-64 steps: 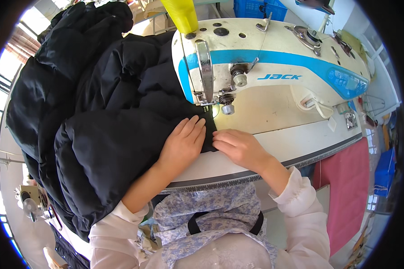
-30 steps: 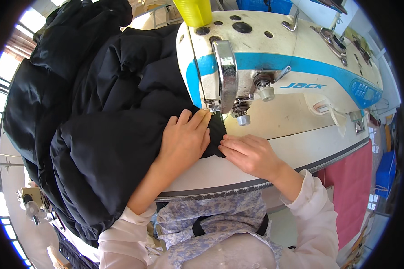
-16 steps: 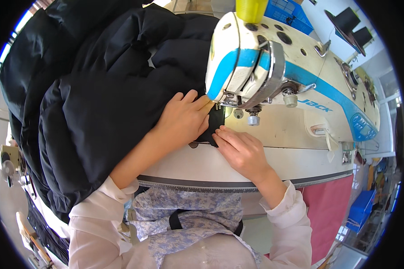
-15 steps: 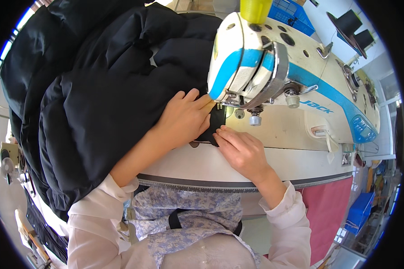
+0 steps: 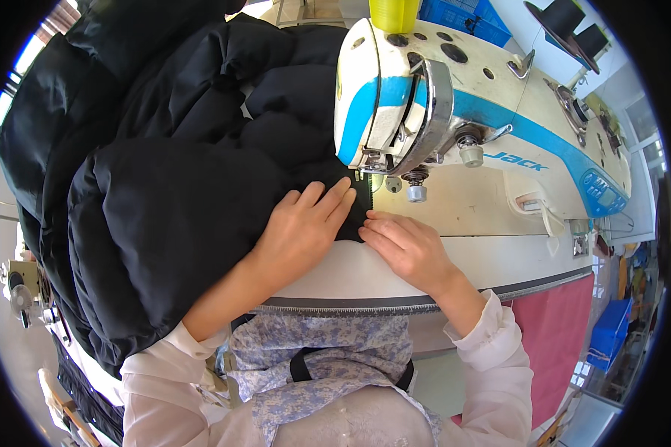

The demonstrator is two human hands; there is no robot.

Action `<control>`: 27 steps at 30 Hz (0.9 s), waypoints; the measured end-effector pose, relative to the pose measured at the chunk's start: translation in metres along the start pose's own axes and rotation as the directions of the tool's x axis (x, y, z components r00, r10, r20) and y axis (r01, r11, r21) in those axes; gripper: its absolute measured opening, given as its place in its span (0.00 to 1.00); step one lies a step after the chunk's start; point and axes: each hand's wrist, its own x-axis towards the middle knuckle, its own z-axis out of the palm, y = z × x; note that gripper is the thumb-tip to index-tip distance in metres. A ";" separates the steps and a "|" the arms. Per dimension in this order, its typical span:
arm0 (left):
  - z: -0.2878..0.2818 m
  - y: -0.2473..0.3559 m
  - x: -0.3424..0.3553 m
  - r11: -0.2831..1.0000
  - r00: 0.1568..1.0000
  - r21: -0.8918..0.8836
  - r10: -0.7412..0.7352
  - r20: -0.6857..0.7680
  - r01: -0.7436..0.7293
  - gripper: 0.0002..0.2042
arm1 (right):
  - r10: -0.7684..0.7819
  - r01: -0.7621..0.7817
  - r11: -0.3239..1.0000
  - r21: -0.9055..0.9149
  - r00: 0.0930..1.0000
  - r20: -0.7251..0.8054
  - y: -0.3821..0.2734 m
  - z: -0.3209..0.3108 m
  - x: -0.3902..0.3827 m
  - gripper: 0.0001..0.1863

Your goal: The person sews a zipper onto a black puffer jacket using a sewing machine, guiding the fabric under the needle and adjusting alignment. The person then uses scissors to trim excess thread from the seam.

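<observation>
Running across 6 o'clock below your hands, the ruled dark strip edged the white tabletop. From your right hand, bare machine bed opened between 1 and 2 o'clock, while the sewing machine closed off 12 o'clock. Blue lettering marked its arm near 2 o'clock. The black garment, puffy, padded and softly shiny, spread from 9 to 11 o'clock, its toothed edge leading from your right fingertips up toward the machine. Your left hand lay open on the garment, palm down, fingers toward 1 o'clock; your right fingertips met that edge, but whether they pinched it you could not tell.
</observation>
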 end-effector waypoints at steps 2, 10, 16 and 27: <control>-0.001 -0.002 -0.001 1.000 1.000 0.017 -0.010 0.027 0.010 0.30 | -0.007 0.008 1.000 0.008 1.000 -0.025 -0.001 0.001 0.000 0.11; 0.000 -0.011 0.003 0.999 0.999 -0.036 0.028 0.035 -0.027 0.28 | -0.024 0.023 0.999 -0.025 0.998 -0.057 0.002 0.005 0.002 0.12; 0.004 -0.025 0.010 0.979 0.976 -0.130 0.134 -0.174 -0.158 0.23 | -0.021 0.016 0.998 -0.054 0.997 -0.079 0.015 0.012 0.010 0.10; 0.003 0.000 -0.002 0.998 0.994 0.000 0.069 -0.084 -0.069 0.18 | 0.048 -0.045 0.998 0.039 0.996 -0.080 0.018 0.011 0.004 0.09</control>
